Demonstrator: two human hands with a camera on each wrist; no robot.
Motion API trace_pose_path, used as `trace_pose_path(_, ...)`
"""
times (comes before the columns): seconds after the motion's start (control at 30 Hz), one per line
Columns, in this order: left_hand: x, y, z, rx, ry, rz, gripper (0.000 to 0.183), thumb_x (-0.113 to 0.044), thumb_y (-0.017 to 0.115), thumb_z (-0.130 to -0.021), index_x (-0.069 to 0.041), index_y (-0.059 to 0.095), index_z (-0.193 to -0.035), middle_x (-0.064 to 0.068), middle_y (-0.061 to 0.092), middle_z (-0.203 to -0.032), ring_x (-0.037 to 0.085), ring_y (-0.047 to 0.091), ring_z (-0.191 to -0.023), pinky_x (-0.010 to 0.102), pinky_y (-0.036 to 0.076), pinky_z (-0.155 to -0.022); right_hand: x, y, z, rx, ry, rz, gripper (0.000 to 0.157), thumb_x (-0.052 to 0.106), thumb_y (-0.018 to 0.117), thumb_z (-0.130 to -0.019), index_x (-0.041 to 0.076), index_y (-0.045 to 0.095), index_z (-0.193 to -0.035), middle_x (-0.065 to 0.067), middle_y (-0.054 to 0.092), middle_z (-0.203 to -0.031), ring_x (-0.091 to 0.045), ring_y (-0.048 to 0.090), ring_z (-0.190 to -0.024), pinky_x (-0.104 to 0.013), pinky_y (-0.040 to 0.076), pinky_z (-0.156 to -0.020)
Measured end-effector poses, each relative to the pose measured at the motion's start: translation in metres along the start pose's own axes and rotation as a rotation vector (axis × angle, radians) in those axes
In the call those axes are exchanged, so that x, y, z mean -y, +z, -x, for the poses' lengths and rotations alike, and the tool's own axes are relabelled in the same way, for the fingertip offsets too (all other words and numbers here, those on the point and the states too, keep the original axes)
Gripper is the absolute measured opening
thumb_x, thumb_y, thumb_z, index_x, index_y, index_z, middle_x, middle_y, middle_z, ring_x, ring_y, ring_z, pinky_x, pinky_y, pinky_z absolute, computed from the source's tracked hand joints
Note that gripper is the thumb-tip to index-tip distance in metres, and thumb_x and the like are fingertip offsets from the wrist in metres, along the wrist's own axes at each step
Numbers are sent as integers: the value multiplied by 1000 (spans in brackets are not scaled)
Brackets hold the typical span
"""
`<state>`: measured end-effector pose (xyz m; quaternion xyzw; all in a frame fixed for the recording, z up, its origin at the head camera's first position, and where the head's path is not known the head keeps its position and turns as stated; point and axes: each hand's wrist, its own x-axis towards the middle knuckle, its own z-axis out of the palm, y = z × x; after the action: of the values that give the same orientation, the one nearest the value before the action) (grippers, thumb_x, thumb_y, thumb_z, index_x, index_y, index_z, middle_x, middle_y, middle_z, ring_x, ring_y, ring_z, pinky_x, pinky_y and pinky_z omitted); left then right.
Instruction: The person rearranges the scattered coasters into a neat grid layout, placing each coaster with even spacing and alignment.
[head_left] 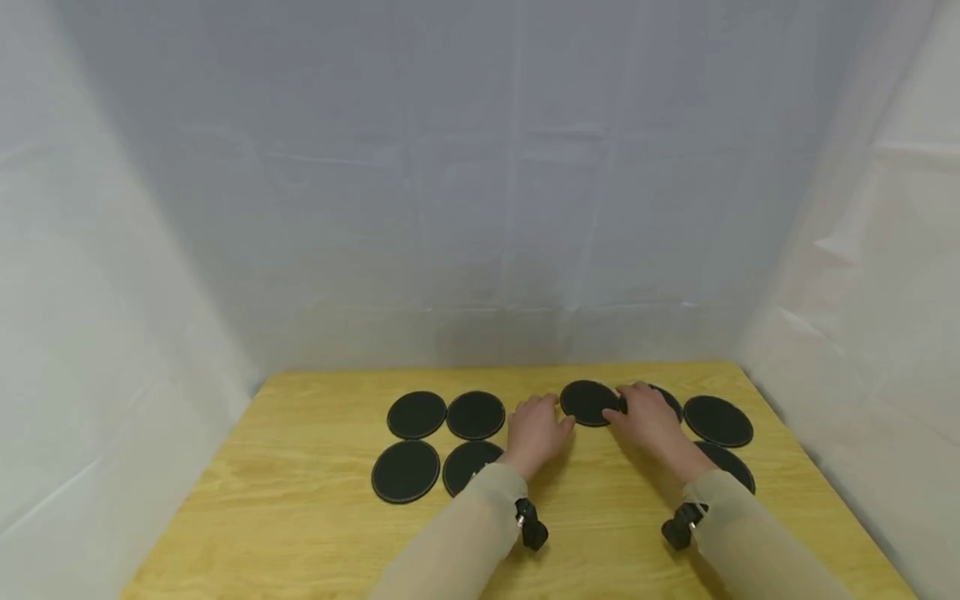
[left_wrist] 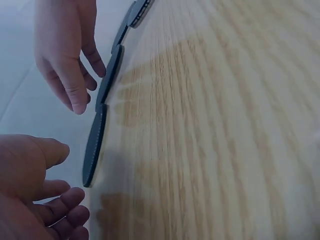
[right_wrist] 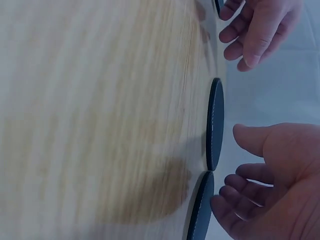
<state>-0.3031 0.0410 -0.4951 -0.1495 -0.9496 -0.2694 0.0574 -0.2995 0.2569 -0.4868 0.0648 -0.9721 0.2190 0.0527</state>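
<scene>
A round black coaster (head_left: 590, 402) with a stitched edge lies flat near the table's back edge, between the two hands. My left hand (head_left: 536, 433) hovers just left of it, fingers loosely bent and holding nothing; the left wrist view shows this hand (left_wrist: 35, 185) apart from the coaster (left_wrist: 95, 147). On the other side, my right hand (head_left: 648, 421) is over the neighbouring coaster (head_left: 670, 400), partly hiding it. Seen from the right wrist, the right hand's (right_wrist: 280, 180) fingers are relaxed and spread, with the middle coaster (right_wrist: 215, 125) beyond the thumb.
Several more black coasters lie in a block at left, such as the front-left one (head_left: 406, 472). At right are another coaster (head_left: 718, 420) and one (head_left: 727, 465) partly under the right forearm. White sheeting (head_left: 465, 208) walls the wooden table (head_left: 285, 500) at back and sides.
</scene>
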Motion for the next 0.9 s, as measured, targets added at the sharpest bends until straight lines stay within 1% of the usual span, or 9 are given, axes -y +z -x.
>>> trace_pose_path(0.1, 1, 6, -4, 10, -23, 14, 45, -31, 73, -108, 0, 70, -140, 19, 72, -128, 42, 65, -124, 57, 54, -102, -2, 4, -8, 30, 32, 12, 60, 27, 71, -109, -14, 56, -150, -40, 54, -145, -57, 58, -129, -69, 50, -103)
trace_pose_path(0.17, 1, 9, -6, 15, -42, 22, 46, -32, 74, -108, 1, 70, -140, 21, 71, -130, 43, 64, -125, 58, 53, -103, -3, 6, -12, 46, 46, 24, 59, 27, 71, -110, -14, 57, -149, -41, 54, -145, -56, 61, -127, -67, 51, -102)
trace_pose_path(0.4, -4, 18, -13, 44, -147, -13, 50, -42, 70, -109, -4, 70, -142, 19, 69, -135, 42, 61, -127, 64, 49, -104, -6, 8, -19, 65, 63, 46, 56, 25, 70, -110, -15, 58, -147, -42, 54, -142, -57, 62, -125, -67, 52, -102)
trace_pose_path(0.5, -7, 21, -16, 29, -191, -21, 49, -43, 71, -108, -5, 71, -141, 18, 69, -134, 42, 61, -126, 65, 48, -104, -5, 8, -20, 69, 62, 46, 56, 25, 69, -110, -16, 58, -147, -42, 53, -143, -58, 60, -127, -67, 51, -103)
trace_pose_path(0.63, -11, 25, -16, 2, -232, -35, 48, -43, 74, -107, -7, 73, -138, 17, 69, -131, 41, 61, -124, 64, 47, -102, -2, 8, -19, 87, 75, 35, 55, 26, 68, -110, -15, 59, -147, -42, 50, -145, -58, 56, -130, -68, 49, -105)
trace_pose_path(0.7, -10, 31, -17, -16, -247, -39, 50, -44, 76, -105, -7, 73, -138, 17, 69, -131, 41, 61, -124, 63, 47, -102, -1, 9, -19, 97, 82, 29, 55, 25, 68, -111, -14, 58, -147, -43, 49, -146, -59, 55, -131, -69, 48, -105)
trace_pose_path(0.87, -10, 38, -18, -21, -286, -56, 56, -47, 78, -103, -7, 70, -142, 19, 68, -132, 41, 59, -125, 63, 47, -101, 1, 10, -18, 109, 99, 12, 56, 26, 67, -111, -13, 57, -149, -43, 46, -149, -61, 51, -135, -70, 47, -107)
trace_pose_path(0.9, -11, 36, -18, -16, -292, -60, 56, -46, 79, -103, -7, 69, -142, 18, 68, -132, 41, 59, -125, 62, 46, -101, 1, 9, -18, 107, 97, 8, 55, 25, 67, -111, -13, 57, -149, -43, 47, -148, -61, 51, -134, -70, 47, -106)
